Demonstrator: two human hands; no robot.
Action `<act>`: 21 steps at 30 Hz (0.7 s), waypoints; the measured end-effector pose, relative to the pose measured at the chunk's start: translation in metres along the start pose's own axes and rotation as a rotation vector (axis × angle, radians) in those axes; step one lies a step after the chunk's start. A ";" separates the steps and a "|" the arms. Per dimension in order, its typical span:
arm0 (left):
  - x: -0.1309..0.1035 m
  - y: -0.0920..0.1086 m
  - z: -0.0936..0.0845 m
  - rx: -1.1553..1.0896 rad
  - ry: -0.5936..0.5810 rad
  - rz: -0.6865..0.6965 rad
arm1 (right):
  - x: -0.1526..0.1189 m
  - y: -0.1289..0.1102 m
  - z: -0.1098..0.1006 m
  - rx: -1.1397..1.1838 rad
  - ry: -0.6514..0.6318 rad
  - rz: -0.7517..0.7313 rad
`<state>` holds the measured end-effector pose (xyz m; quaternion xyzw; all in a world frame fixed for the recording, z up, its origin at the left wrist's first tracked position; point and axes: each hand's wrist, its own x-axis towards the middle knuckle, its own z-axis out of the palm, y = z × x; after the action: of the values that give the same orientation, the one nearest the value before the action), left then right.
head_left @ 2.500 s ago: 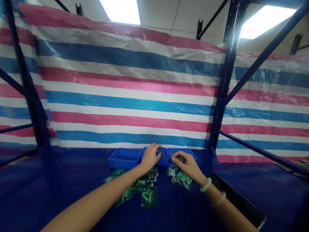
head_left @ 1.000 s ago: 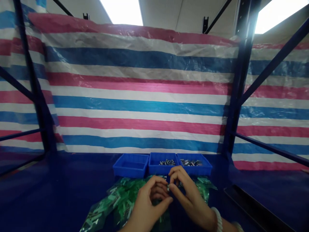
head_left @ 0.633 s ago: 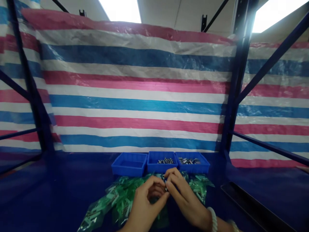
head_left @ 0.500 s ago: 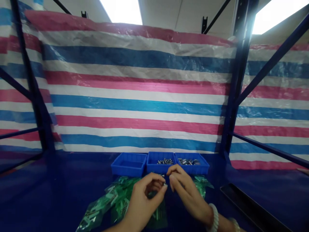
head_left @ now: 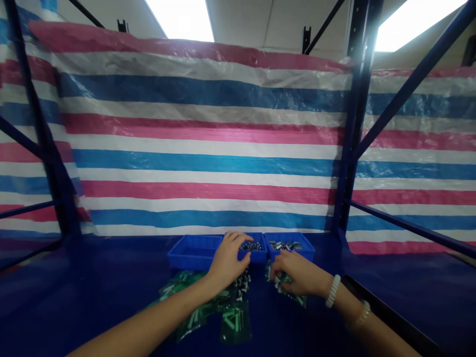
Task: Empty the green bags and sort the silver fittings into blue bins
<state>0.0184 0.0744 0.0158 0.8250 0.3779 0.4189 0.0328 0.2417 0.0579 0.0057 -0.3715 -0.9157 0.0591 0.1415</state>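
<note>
My left hand (head_left: 228, 260) is stretched forward over the near edge of the middle blue bin (head_left: 258, 255), thumb and fingers apart and nothing visible between them. Small metal parts (head_left: 251, 246) lie in that bin. My right hand (head_left: 293, 272) is lower, in front of the right blue bin (head_left: 308, 252). Its fingers curl down among small shiny parts and a clear plastic bag with green (head_left: 297, 299); what they pinch, if anything, is hidden. Between my hands, loose metal pieces (head_left: 242, 285) lie in a row on the blue surface.
A left blue bin (head_left: 193, 258) shows a bare inside. Clear bags with green and pale strips (head_left: 233, 322) lie in front, partly under my left forearm. A long dark flat object (head_left: 390, 317) lies at right. Blue rack posts (head_left: 344, 188) and a striped sheet (head_left: 208, 163) stand behind.
My hands, close together before, have moved apart. The left has reached forward to the middle bin and opened; the right has gone down to the parts and bag before the right bin.
</note>
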 end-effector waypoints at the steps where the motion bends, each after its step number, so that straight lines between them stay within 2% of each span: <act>1: -0.007 0.004 -0.002 -0.007 -0.008 0.004 | -0.001 -0.001 0.000 -0.028 -0.027 0.014; 6: -0.034 0.021 -0.008 -0.093 -0.042 -0.034 | -0.003 -0.014 0.002 -0.089 -0.029 0.099; 9: -0.041 0.027 -0.010 -0.140 -0.055 -0.069 | 0.000 -0.018 0.008 -0.139 -0.023 0.165; 12: -0.043 0.028 -0.012 -0.168 -0.052 -0.104 | 0.003 -0.016 0.017 -0.133 -0.013 0.151; 16: -0.044 0.027 -0.015 -0.192 -0.031 -0.158 | 0.006 -0.013 0.021 0.020 0.095 0.114; 21: -0.044 0.025 -0.014 -0.234 -0.034 -0.241 | 0.008 -0.019 0.013 0.211 0.241 0.113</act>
<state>0.0073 0.0241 0.0054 0.7713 0.4220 0.4391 0.1849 0.2197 0.0501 -0.0011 -0.4098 -0.8584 0.1177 0.2851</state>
